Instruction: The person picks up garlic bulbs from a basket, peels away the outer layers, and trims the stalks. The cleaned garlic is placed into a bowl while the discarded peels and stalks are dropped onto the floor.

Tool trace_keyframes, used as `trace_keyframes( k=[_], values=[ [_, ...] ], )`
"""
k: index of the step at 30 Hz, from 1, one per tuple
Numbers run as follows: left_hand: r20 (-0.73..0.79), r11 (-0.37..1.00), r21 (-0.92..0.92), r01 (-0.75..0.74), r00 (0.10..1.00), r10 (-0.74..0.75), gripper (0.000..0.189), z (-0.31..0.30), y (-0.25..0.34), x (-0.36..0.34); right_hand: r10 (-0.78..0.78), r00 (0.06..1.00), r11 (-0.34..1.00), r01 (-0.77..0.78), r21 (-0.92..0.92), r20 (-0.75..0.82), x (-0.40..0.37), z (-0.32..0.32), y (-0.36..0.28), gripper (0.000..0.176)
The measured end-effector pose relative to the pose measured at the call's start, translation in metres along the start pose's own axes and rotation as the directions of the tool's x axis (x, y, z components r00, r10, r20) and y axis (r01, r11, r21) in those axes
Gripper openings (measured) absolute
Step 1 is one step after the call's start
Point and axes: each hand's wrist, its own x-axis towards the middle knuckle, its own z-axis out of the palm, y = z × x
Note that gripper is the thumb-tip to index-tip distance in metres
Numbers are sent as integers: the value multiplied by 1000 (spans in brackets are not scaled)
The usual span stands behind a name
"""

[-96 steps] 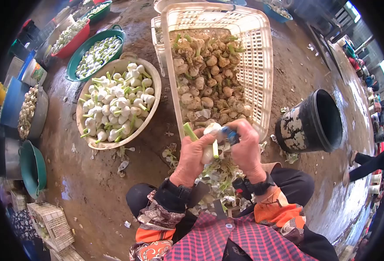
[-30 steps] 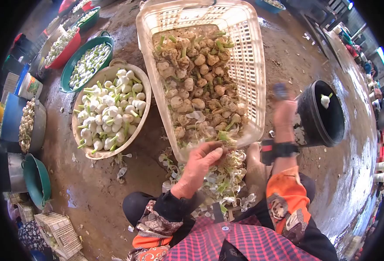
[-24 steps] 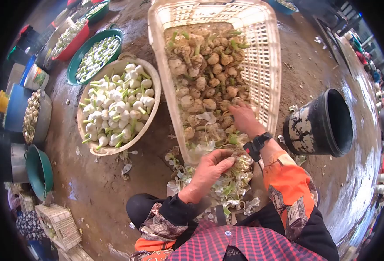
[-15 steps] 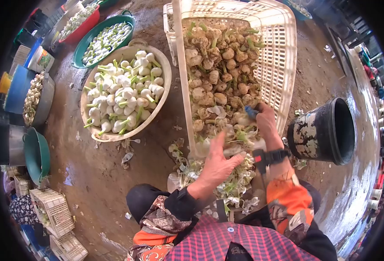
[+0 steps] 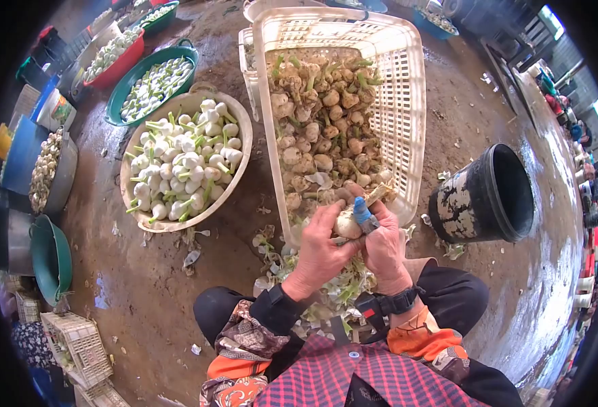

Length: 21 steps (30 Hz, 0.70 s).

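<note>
My left hand (image 5: 324,249) is closed around a pale garlic bulb (image 5: 347,225) over the near end of the white plastic crate (image 5: 415,112). My right hand (image 5: 384,249) closes on the same bulb from the other side. A blue covering (image 5: 361,211) wraps the tip of one right-hand digit, with a grey band (image 5: 370,226) below it. A dry stalk (image 5: 380,193) sticks up past the right fingers. Inside the crate lie many brown, unpeeled garlic bulbs (image 5: 323,146). Peeled skins and green scraps (image 5: 343,288) are heaped beneath my hands.
To the left stands a cream basin (image 5: 243,159) piled with clean white garlic bulbs (image 5: 184,166). Behind it are a green basin (image 5: 116,108) and a red basin (image 5: 133,57). A black bucket (image 5: 462,210) tilts at the right. Stacked crates (image 5: 85,346) sit at lower left.
My right hand has come back from the crate's right side to meet my left. Both hands are now together on a garlic bulb. The view has shifted slightly.
</note>
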Motion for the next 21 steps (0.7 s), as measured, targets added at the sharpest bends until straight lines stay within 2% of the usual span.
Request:
trace_keyframes(
  k=[4, 7, 10, 13, 16, 17, 18, 19, 20, 21],
  values=[
    [65, 967, -245, 69, 996, -55, 63, -2, 6, 0, 37, 982, 999, -43, 24, 185, -6, -16, -14, 46],
    [135, 916, -357, 185, 980, -145, 57, -1, -4, -3, 19, 966, 998, -32, 49, 257, -7, -24, -12, 47],
    [161, 830, -487, 274, 961, -223, 56, 1, -10, -7, 7, 948, 999, -22, 43, 317, -7, -30, -13, 48],
    [290, 757, -500, 420, 905, -311, 56, -5, -3, -1, 24, 959, 981, -77, 176, 284, -7, -33, -12, 48],
    [122, 868, -434, 242, 970, -209, 59, 10, -15, -5, 101, 983, 853, -165, 496, 153, -3, -43, -5, 43],
    [11, 966, -229, 119, 993, -120, 60, 7, -10, -3, 137, 985, 912, -165, 374, 101, -4, -42, -8, 41],
    [-73, 1000, -3, 6, 997, -6, 61, 4, -1, 0, 165, 985, 954, -170, 245, 41, -6, -41, -14, 38],
    [-128, 969, 229, -93, 984, 125, 63, 3, 4, 2, 184, 983, 977, -180, 111, -25, -9, -39, -19, 36],
    [-135, 956, 243, -163, 970, 200, 63, 5, 1, 3, 225, 973, 974, -225, 8, -50, -9, -33, -18, 26],
    [-111, 950, 247, -189, 969, 222, 61, 6, 0, 2, 191, 981, 981, -193, -39, -42, -9, -29, -17, 25]
  ],
)
